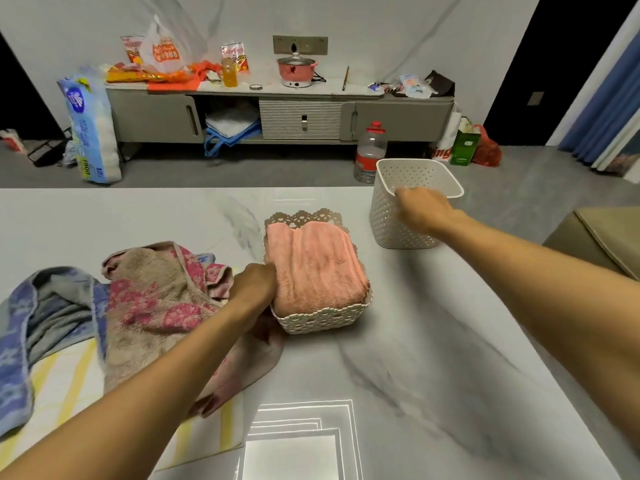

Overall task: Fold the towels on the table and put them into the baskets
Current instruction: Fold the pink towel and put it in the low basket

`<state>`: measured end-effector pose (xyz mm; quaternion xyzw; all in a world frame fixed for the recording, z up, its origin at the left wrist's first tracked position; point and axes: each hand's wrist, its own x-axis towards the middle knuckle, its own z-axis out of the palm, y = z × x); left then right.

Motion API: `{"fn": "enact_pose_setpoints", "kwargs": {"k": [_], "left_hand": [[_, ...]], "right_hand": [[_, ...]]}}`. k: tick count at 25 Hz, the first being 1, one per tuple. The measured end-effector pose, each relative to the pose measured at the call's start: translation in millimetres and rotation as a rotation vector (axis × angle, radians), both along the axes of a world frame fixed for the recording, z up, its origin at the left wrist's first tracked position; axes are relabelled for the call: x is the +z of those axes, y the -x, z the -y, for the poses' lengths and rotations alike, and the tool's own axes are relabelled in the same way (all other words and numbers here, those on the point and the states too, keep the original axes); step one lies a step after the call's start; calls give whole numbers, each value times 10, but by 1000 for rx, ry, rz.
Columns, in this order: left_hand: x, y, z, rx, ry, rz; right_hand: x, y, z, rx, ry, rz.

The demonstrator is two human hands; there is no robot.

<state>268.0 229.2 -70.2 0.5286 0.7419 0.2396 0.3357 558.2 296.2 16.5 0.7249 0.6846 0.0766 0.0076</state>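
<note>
A folded salmon-pink towel (317,265) fills a low lace-edged white basket (322,320) in the middle of the table. My left hand (254,289) presses against the basket's left side, fingers curled at the towel's edge. My right hand (424,209) grips the near rim of a taller perforated white basket (391,220) at the back right, which looks empty. Unfolded towels lie at the left: a beige and pink floral towel (156,306), a blue and grey towel (38,327), and a white towel with yellow stripes (69,393) beneath them.
The marbled grey table (433,375) reflects a ceiling light at its front edge. A tan cushion (602,237) sits off the table's right side. Beyond the far edge are a water bottle (370,154) on the floor and a low cabinet (277,116) with clutter.
</note>
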Motion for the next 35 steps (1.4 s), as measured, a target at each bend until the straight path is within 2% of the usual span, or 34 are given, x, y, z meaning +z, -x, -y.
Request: {"fn": "enact_pose_setpoints", "kwargs": {"k": [2, 4, 7, 12, 16, 18, 19, 21, 23, 25, 27, 30, 35], "left_hand": [[-10, -21, 87, -53, -93, -107], [46, -77, 208, -48, -119, -111], [151, -172, 399, -23, -65, 35], [278, -159, 902, -26, 67, 388], [396, -154, 1075, -52, 76, 443], [381, -152, 1042, -62, 58, 429], [369, -156, 1015, -56, 50, 416], [333, -180, 917, -51, 31, 401], [300, -250, 761, -57, 18, 387], [297, -368, 563, -84, 5, 394], [273, -565, 283, -127, -6, 406], [193, -986, -165, -199, -17, 413], [165, -1476, -463, -311, -8, 393]], "right_hand": [[48, -76, 67, 63, 76, 82], [142, -81, 304, 109, 125, 119], [292, -1, 900, 164, 229, 108], [388, 141, 2093, 209, 345, 129], [364, 159, 2624, 216, 383, 137], [378, 95, 2619, 193, 432, -42], [398, 52, 2549, 163, 410, -189], [417, -95, 2309, 18, 174, -384], [340, -306, 2084, -216, 18, -375], [210, -477, 1960, -351, 78, -360], [64, -578, 1844, -341, 80, -352], [-80, -690, 1626, -263, -36, -307], [-141, -702, 1462, -204, -107, -322]]}}
